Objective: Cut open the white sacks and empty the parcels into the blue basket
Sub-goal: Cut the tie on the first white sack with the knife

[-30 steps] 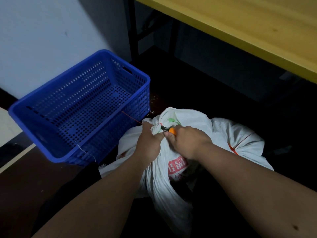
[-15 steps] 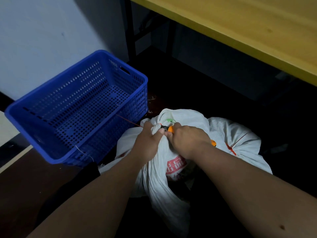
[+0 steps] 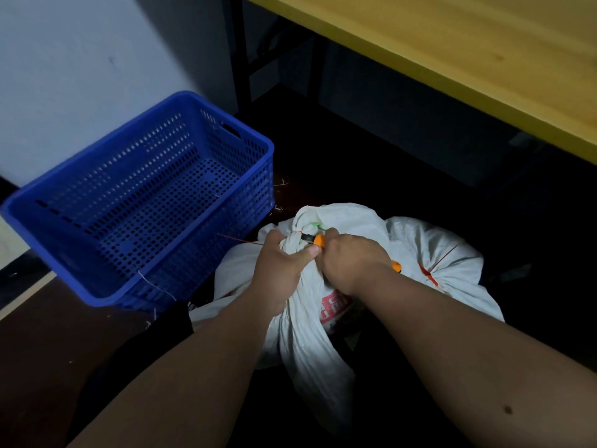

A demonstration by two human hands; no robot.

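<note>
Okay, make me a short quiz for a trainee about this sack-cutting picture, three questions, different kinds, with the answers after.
1. True or false: the blue basket already holds parcels.
2. Which hand holds the orange-handled cutter? A) left hand B) right hand C) neither
3. Fill in: the left hand grips the bunched ______ of the front white sack.

Key
1. False. Only the basket's bare perforated floor shows.
2. B. The right hand is closed around it, with the cutter's tip at the tied neck.
3. Neck. A second tied sack lies behind, unopened as far as can be seen.
</note>
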